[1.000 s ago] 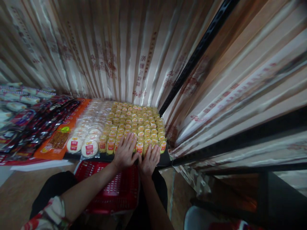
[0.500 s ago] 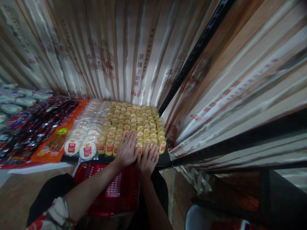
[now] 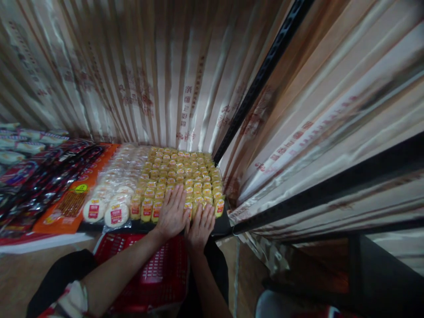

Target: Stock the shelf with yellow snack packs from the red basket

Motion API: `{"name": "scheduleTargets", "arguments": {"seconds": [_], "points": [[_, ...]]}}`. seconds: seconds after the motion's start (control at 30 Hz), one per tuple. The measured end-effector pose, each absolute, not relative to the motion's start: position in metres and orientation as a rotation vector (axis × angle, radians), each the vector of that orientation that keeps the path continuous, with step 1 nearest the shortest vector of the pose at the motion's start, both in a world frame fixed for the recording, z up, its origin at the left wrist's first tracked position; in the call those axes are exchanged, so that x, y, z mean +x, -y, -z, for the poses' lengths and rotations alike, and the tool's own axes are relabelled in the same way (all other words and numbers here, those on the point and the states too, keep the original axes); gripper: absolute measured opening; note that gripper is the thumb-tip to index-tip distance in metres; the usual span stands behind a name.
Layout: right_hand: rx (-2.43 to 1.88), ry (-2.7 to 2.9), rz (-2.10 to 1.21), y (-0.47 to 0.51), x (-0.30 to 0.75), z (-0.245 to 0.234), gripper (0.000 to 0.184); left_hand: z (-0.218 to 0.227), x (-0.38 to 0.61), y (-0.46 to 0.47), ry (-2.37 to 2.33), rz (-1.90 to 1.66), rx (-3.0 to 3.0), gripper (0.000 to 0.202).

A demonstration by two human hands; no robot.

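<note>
Rows of small yellow wrapped snack cakes [image 3: 179,165] stand packed together at the right end of the dark shelf [image 3: 218,227]. My left hand [image 3: 172,212] lies flat across the front rows, fingers stretched toward the back. Close beside it, my right hand [image 3: 200,225] rests its spread fingers on the front of the cakes near the right end. Neither hand holds anything. Left of the yellow cakes are white round crackers [image 3: 116,214] in clear wrap. The cakes under my palms and fingers are hidden.
An orange bag of stick snacks [image 3: 69,205], dark shiny packets [image 3: 46,185] and pale packets [image 3: 24,145] lie farther left. Below the shelf, a red plastic basket [image 3: 165,287] sits between my legs. A black metal post [image 3: 255,88] and printed curtains [image 3: 165,79] bound the shelf.
The view has shifted slightly, so the shelf and both hands appear a little lower and farther left. Both hands stay flat on the yellow cakes in much the same pose.
</note>
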State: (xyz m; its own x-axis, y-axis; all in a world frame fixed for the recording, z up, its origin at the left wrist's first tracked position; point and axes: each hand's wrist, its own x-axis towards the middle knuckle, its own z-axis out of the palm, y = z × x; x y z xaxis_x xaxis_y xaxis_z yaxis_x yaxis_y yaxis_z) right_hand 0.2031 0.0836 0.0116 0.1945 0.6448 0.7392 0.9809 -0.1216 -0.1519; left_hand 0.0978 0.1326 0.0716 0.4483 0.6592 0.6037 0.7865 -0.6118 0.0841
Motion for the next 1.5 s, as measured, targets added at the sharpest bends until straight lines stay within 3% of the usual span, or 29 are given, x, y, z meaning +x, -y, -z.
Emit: {"name": "scheduleTargets", "arguments": {"seconds": [0.3,0.63,0.93,1.5], "points": [[-1.724,1.477,0.528,-0.074,0.213,-0.015,0.058,-0.065,0.107,-0.131,1.189,0.807,-2.565,0.049],[-1.933,1.059,0.466,-0.106,0.191,-0.031,0.061,-0.065,0.103,-0.136,1.158,0.764,-2.546,0.046],[-2.025,0.957,0.557,-0.111,0.204,-0.038,0.081,-0.072,0.102,-0.14,1.143,0.775,-2.572,0.049],[-2.061,0.848,0.482,-0.128,0.196,-0.036,0.071,-0.102,0.117,-0.17,1.306,0.927,-2.597,0.043]]}}
